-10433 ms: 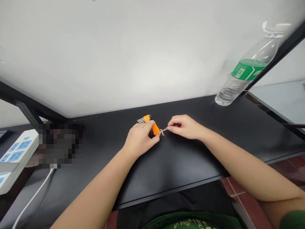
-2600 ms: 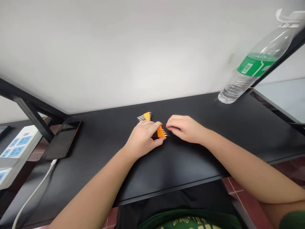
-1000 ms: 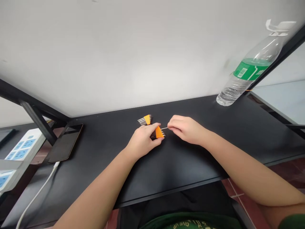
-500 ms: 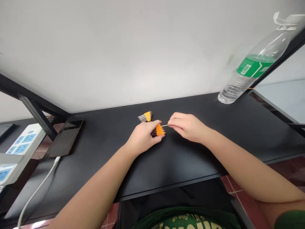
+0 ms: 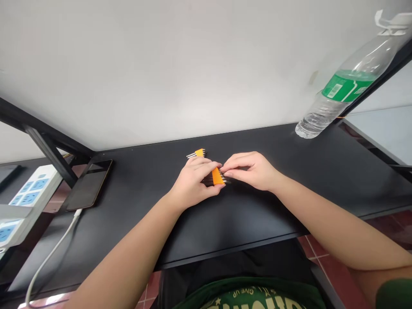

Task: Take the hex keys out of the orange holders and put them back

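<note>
Over the table, my left hand (image 5: 193, 182) is closed on an orange bit holder (image 5: 217, 176), thumb at the near edge and fingers along the far edge. Several slim metal bits run through the holder, their tips jutting out on its right side. My right hand (image 5: 252, 171) is closed, thumb and fingertips pinching at the upper end of the row, right against the holder. The metal bit in that pinch is mostly hidden by the fingers. Just beyond my left fingers lies a second orange bit holder (image 5: 200, 152) with several silver bits, partly covered by the hand.
The black table (image 5: 135, 189) meets a pale wall behind. A clear water bottle (image 5: 341, 88) with a green label stands at the back right. At the left lie a phone (image 5: 90, 184) with a white cable (image 5: 53, 259) and a white power strip (image 5: 32, 201).
My right hand has moved left toward the orange holder. The thin metal bit that showed between hand and holder is now mostly out of sight. My left hand has kept its hold.
</note>
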Motion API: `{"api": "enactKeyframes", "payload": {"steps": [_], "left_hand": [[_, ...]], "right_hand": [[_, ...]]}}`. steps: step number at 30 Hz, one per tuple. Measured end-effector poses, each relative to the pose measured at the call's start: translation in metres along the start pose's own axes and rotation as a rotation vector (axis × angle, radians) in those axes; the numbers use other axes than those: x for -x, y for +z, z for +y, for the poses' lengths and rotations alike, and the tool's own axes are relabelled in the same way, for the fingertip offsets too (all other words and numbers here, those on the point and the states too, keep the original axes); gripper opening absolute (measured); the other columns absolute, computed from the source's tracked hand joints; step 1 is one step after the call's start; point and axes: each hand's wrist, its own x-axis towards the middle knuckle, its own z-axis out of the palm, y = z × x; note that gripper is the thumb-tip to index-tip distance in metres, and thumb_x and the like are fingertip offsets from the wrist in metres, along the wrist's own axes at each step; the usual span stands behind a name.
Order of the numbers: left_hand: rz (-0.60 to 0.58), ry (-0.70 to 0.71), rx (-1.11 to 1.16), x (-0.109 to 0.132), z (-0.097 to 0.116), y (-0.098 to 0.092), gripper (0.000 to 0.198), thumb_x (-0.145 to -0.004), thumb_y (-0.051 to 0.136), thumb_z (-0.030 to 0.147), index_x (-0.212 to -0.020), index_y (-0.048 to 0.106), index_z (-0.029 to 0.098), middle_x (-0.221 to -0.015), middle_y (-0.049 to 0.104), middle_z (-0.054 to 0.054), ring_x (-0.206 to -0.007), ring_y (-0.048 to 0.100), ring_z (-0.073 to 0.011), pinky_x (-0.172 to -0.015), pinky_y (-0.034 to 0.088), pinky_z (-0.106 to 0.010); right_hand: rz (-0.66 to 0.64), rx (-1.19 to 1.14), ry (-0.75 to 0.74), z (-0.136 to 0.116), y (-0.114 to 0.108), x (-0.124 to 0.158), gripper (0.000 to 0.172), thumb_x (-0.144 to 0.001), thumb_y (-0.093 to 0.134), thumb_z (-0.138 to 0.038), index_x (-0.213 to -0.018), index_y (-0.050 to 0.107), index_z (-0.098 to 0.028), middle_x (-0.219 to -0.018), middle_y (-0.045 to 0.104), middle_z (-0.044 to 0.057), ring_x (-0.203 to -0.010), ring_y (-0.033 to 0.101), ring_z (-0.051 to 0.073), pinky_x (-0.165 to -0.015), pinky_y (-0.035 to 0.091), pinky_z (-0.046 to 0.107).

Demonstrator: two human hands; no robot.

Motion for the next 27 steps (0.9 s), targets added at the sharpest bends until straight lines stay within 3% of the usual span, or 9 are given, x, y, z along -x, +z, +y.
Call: {"api": "enactKeyframes", "payload": {"steps": [4, 8, 15, 19, 23, 25, 27], "left_hand": [[0.073, -0.038, 0.007, -0.001, 0.004, -0.001, 0.037, -0.082, 0.075, 0.041, -0.114, 0.069, 0.024, -0.105, 0.078, -0.005, -0.105, 0.072, -0.0247, -0.106, 0.052, -0.045], [0.139, 0.061, -0.109, -0.002, 0.01, -0.001, 0.038, -0.083, 0.074, 0.035, -0.119, 0.066, 0.025, -0.109, 0.078, -0.004, -0.105, 0.073, -0.0242, -0.114, 0.046, -0.049], [0.027, 0.1, -0.197, -0.002, 0.014, 0.001, 0.042, -0.086, 0.07, 0.031, -0.127, 0.063, 0.026, -0.12, 0.076, -0.006, -0.115, 0.07, -0.0275, -0.12, 0.037, -0.056], [0.051, 0.091, -0.167, 0.001, 0.008, 0.006, 0.048, -0.089, 0.071, 0.036, -0.134, 0.059, 0.021, -0.114, 0.077, -0.009, -0.108, 0.072, -0.0262, -0.114, 0.045, -0.052], [0.055, -0.129, -0.046, 0.004, 0.005, 0.009, 0.057, -0.083, 0.079, 0.042, -0.133, 0.06, 0.023, -0.104, 0.077, -0.005, -0.095, 0.074, -0.0221, -0.093, 0.059, -0.038], [0.058, -0.231, 0.002, 0.005, 0.004, 0.01, 0.052, -0.082, 0.08, 0.041, -0.128, 0.063, 0.024, -0.105, 0.077, -0.004, -0.09, 0.073, -0.0199, -0.087, 0.061, -0.034], [0.066, -0.27, 0.009, 0.006, 0.002, 0.01, 0.049, -0.081, 0.078, 0.037, -0.126, 0.065, 0.024, -0.107, 0.076, -0.004, -0.093, 0.073, -0.0203, -0.089, 0.061, -0.034]], "right_hand": [[-0.025, -0.382, 0.137, 0.004, 0.0, -0.002, 0.018, -0.09, 0.076, -0.033, -0.104, 0.083, -0.024, -0.106, 0.075, 0.006, -0.09, 0.069, 0.019, -0.083, 0.058, 0.036], [-0.029, -0.646, 0.246, 0.014, 0.008, -0.004, 0.018, -0.086, 0.081, -0.031, -0.101, 0.082, -0.023, -0.099, 0.075, 0.005, -0.084, 0.068, 0.016, -0.08, 0.057, 0.034], [-0.082, -0.938, 0.515, 0.024, 0.015, -0.006, 0.022, -0.077, 0.089, -0.024, -0.081, 0.069, -0.018, -0.082, 0.071, -0.001, -0.077, 0.068, 0.013, -0.073, 0.057, 0.029], [-0.023, -0.93, 0.535, 0.024, 0.018, -0.006, 0.02, -0.079, 0.087, -0.026, -0.081, 0.069, -0.017, -0.079, 0.069, 0.0, -0.073, 0.065, 0.012, -0.069, 0.055, 0.026], [0.022, -0.852, 0.497, 0.024, 0.02, -0.007, 0.021, -0.081, 0.085, -0.031, -0.087, 0.071, -0.017, -0.083, 0.07, 0.002, -0.076, 0.066, 0.014, -0.073, 0.055, 0.03], [0.03, -0.696, 0.465, 0.024, 0.016, -0.008, 0.02, -0.085, 0.08, -0.036, -0.09, 0.071, -0.018, -0.085, 0.07, 0.003, -0.076, 0.066, 0.015, -0.075, 0.055, 0.033], [0.056, -0.327, 0.39, 0.024, 0.007, -0.009, 0.016, -0.09, 0.072, -0.035, -0.092, 0.072, -0.019, -0.085, 0.07, 0.003, -0.075, 0.064, 0.016, -0.075, 0.054, 0.035]]}}
